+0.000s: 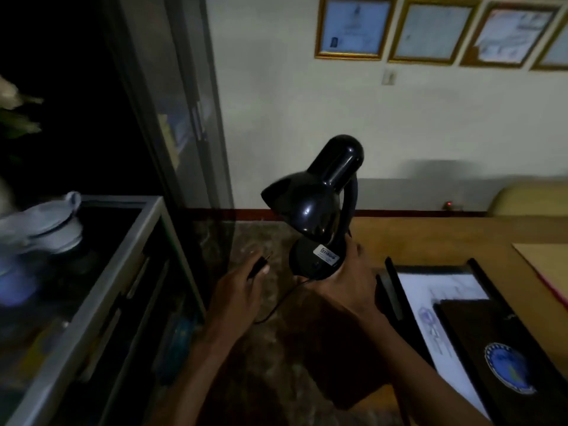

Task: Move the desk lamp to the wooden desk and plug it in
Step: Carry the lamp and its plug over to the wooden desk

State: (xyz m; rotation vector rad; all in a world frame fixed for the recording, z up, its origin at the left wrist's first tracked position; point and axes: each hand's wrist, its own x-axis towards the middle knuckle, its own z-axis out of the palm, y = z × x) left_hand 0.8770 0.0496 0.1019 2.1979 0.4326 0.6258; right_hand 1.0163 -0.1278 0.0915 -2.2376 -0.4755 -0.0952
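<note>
I carry the black desk lamp (pixel 319 207) in the air, above the floor and just before the left edge of the wooden table (pixel 430 238); it is not yet on the table. My right hand (pixel 347 281) is closed around the round base of the lamp, from below and from the right side, so the lamp leans a little to the left and its shade looks down toward the floor. My left hand (pixel 242 290) is pinching the plug (pixel 259 265) between the fingers, with the pins pointing up and away from me. The thin cord (pixel 279 305) hangs in a loose curve between the two hands.

I think the first danger is this loose cord: it could catch on the corner of the table or on the black frame (pixel 396 290) that lies near the edge when I bring the lamp over. The lamp is also heavy at the top, and with one hand at the base it may tip if I put it down too near the edge. The room is dark, and I cannot tell for sure where the socket is; a small red light (pixel 449 205) shows low at the wall behind the table.

Both forearms reach forward, the right one higher and turned inward.
</note>
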